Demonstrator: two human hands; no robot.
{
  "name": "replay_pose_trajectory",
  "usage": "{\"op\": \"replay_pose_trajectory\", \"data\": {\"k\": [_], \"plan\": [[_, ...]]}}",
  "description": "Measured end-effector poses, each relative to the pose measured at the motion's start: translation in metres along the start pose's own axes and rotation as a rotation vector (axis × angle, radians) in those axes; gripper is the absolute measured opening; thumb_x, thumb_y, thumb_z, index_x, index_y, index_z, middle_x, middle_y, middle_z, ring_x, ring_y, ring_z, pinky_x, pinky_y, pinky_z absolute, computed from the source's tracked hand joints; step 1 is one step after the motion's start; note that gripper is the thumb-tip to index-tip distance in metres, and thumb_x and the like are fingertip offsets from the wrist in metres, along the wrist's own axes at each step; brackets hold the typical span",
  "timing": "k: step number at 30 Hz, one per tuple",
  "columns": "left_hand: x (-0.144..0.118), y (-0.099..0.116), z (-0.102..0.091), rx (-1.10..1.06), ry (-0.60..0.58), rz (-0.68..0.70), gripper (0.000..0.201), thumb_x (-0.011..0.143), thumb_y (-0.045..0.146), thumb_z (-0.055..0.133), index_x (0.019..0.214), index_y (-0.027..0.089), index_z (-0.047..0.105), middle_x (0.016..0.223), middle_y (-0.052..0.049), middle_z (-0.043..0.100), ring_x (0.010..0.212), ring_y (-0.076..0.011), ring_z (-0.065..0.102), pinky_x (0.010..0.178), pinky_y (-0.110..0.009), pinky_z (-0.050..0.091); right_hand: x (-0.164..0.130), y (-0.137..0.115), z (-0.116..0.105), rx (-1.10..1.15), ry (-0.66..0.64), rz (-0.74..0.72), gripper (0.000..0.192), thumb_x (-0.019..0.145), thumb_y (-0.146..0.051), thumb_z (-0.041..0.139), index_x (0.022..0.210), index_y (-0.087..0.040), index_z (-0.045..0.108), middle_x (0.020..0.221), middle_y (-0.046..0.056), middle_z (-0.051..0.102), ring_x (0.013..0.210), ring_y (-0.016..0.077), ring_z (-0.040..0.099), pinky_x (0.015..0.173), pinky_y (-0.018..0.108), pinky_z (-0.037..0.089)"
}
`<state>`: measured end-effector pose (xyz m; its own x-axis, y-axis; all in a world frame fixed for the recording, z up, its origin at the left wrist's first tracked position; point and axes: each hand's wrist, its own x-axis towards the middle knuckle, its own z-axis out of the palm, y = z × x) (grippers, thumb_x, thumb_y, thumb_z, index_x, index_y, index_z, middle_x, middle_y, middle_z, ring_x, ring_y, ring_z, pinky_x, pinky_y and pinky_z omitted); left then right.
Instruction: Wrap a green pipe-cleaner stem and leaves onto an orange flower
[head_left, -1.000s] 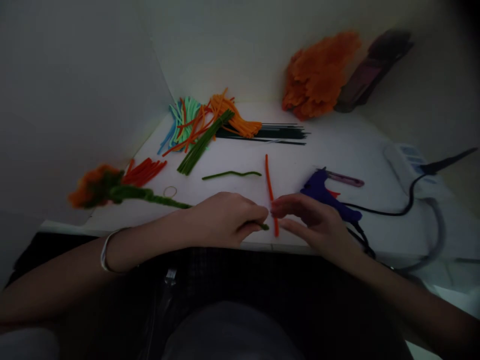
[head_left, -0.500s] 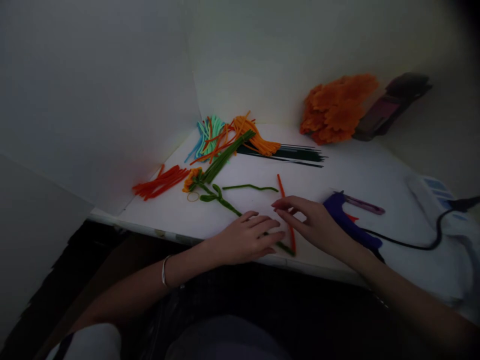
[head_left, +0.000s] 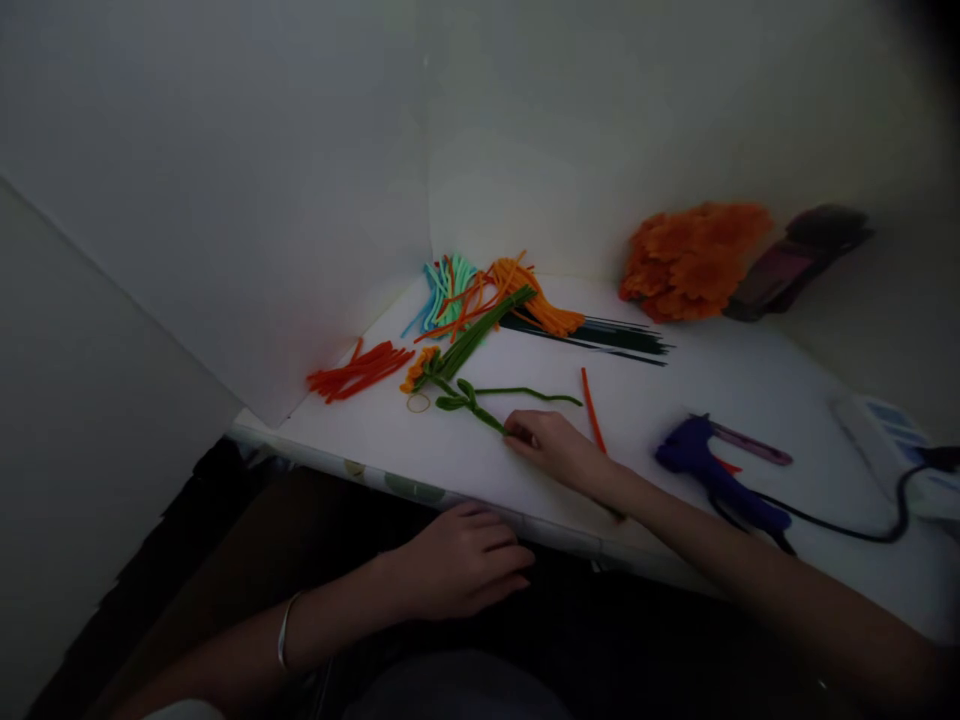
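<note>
A pipe-cleaner flower (head_left: 442, 385) with an orange head, green stem and leaves lies on the white table (head_left: 675, 400). My right hand (head_left: 551, 445) rests on the lower end of its stem, fingers closed over it. A loose orange pipe cleaner (head_left: 592, 420) lies just right of that hand and a loose green pipe cleaner (head_left: 525, 393) lies above it. My left hand (head_left: 461, 560) is off the table, below its front edge, fingers loosely curled and holding nothing.
A purple glue gun (head_left: 712, 475) with a black cord sits right. Red pipe cleaners (head_left: 360, 368) lie left; mixed coloured bundles (head_left: 480, 300) and dark wires (head_left: 615, 335) lie at the back. An orange fluffy pile (head_left: 694, 260) sits far right. White walls enclose the table.
The flower went from held up at the left to lying on the table. My left hand let go and dropped below the table edge. My right hand moved left onto the stem.
</note>
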<state>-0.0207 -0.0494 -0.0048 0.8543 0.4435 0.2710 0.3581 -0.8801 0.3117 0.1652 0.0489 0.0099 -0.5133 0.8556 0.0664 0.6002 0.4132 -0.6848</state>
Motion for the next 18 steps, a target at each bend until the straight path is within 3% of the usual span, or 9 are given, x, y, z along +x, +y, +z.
{"op": "replay_pose_trajectory", "data": {"k": [3,5,8,10,14,18], "plan": [[-0.003,-0.004,-0.007,-0.08,0.004,-0.085,0.023,0.088,0.031,0.042,0.099,0.018,0.058,0.084,-0.004,0.065,0.08,-0.0162,0.06,0.076,-0.03,0.045,-0.005,-0.006,-0.008,0.109,0.06,0.007,0.018,0.084,-0.03,0.045,0.08,-0.015,0.054,0.067,0.002,0.057,0.056,0.0102,0.051,0.054,0.024,0.043],[-0.003,-0.011,-0.016,-0.214,0.072,-0.221,0.023,0.088,0.032,0.043,0.097,0.018,0.059,0.085,-0.005,0.065,0.079,-0.0156,0.06,0.075,-0.028,0.046,-0.011,-0.011,-0.018,0.174,0.104,-0.007,0.022,0.087,-0.034,0.042,0.083,-0.015,0.052,0.069,0.002,0.057,0.058,0.0105,0.053,0.056,0.024,0.046],[0.005,-0.026,-0.037,-0.529,0.278,-0.474,0.03,0.088,0.037,0.043,0.104,0.017,0.057,0.09,-0.007,0.066,0.078,-0.0147,0.06,0.068,-0.025,0.047,-0.021,-0.017,-0.034,0.238,0.181,-0.047,0.023,0.087,-0.037,0.042,0.087,-0.015,0.051,0.073,0.004,0.057,0.063,0.0116,0.054,0.059,0.025,0.047],[0.015,-0.035,-0.055,-0.701,0.458,-0.551,0.034,0.088,0.04,0.042,0.11,0.017,0.054,0.1,-0.009,0.065,0.082,-0.0147,0.06,0.069,-0.026,0.048,-0.027,-0.02,-0.043,0.261,0.217,-0.077,0.023,0.087,-0.037,0.044,0.088,-0.016,0.051,0.073,0.004,0.058,0.064,0.0119,0.055,0.058,0.026,0.048],[0.043,-0.039,-0.085,-0.801,0.724,-0.439,0.036,0.083,0.036,0.052,0.115,0.02,0.051,0.121,-0.009,0.055,0.105,-0.0166,0.054,0.086,-0.03,0.044,-0.035,-0.024,-0.055,0.254,0.268,-0.134,0.02,0.088,-0.035,0.045,0.086,-0.016,0.052,0.072,0.004,0.058,0.064,0.0124,0.056,0.058,0.025,0.048],[0.067,-0.023,-0.092,-0.898,0.854,-0.398,0.031,0.076,0.035,0.059,0.1,0.015,0.055,0.107,-0.01,0.061,0.099,-0.0181,0.057,0.087,-0.033,0.045,-0.04,-0.021,-0.061,0.183,0.333,-0.193,0.017,0.086,-0.033,0.048,0.085,-0.017,0.054,0.075,0.004,0.059,0.069,0.0134,0.058,0.064,0.027,0.049]]}}
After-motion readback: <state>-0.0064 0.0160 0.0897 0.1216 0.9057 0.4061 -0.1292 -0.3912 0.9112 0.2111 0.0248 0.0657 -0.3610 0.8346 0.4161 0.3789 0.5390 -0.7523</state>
